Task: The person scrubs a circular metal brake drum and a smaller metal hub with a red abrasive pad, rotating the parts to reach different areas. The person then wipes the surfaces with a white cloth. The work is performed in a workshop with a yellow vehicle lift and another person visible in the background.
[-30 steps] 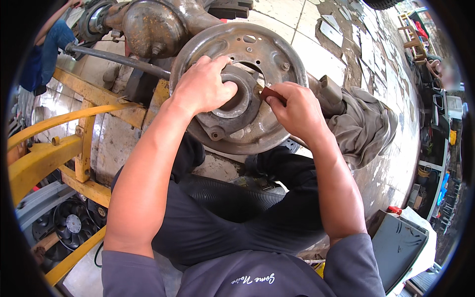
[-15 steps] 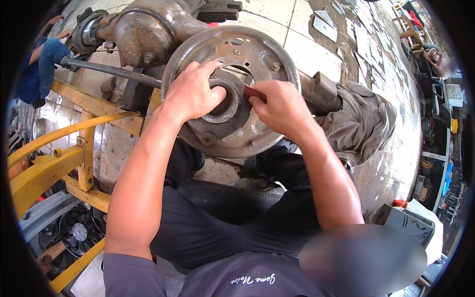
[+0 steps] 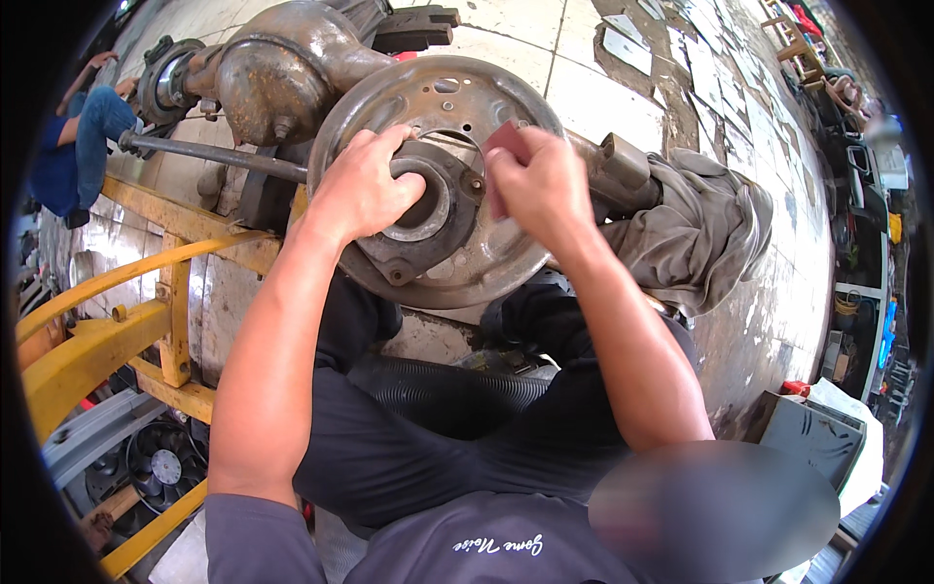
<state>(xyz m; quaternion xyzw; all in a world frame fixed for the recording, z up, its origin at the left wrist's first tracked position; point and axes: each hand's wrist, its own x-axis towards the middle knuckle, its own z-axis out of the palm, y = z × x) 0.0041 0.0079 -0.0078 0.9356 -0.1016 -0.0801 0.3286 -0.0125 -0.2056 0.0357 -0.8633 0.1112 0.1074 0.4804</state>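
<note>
A round, rusty brake backing plate (image 3: 516,248) stands in front of me, with a dark hub flange (image 3: 449,209) and a round bore at its middle. My left hand (image 3: 368,185) grips the flange, its thumb hooked at the rim of the bore and its fingers over the far side. Pinched in my right hand (image 3: 540,185) is a folded piece of reddish-brown sandpaper (image 3: 508,139), just right of the flange. Whether the sandpaper touches the metal I cannot tell. Part of the flange is hidden beneath my left hand.
Behind the plate lies a rusty axle housing (image 3: 277,83); a long metal shaft (image 3: 224,158) runs left. A grey cloth (image 3: 691,229) drapes the right axle end. A yellow frame (image 3: 107,336) stands left, where another person (image 3: 73,146) sits farther off. A grey metal box (image 3: 808,438) is at lower right.
My right hand has turned and shifted slightly outward, so more of the sandpaper shows. The left hand keeps its grip. The whole scene has slid a little left in view.
</note>
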